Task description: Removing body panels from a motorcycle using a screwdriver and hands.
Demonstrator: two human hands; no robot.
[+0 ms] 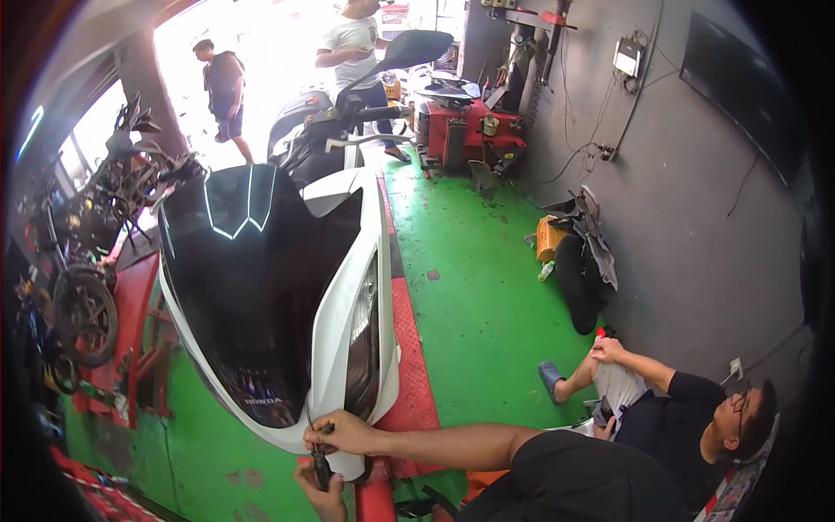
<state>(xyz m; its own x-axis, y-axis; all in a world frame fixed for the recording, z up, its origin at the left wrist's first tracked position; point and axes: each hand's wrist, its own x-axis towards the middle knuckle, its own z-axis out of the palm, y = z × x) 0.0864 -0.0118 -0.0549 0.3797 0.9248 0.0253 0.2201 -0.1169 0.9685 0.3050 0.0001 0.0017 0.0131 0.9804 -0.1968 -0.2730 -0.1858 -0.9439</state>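
Observation:
A scooter with a white body and a glossy black front panel [252,304] stands in front of me, its nose toward me. I hold a screwdriver [323,470] with a black handle at the lower tip of that nose. My left hand [322,496], low in the view, has its fingers around the handle. My right hand [344,432] comes in from the right and pinches the thin shaft higher up. The shaft points up at the seam between the black panel and the white trim [335,365]. Whether its tip is inside the seam, I cannot tell.
Close on my right sits a person in a dark shirt [670,418]. Two others stand at the bright far opening. A red lift platform [409,348] lies under the scooter. Removed parts [587,252] lean by the grey wall; a red cabinet [474,130] stands behind. Motorcycles [87,313] line the left.

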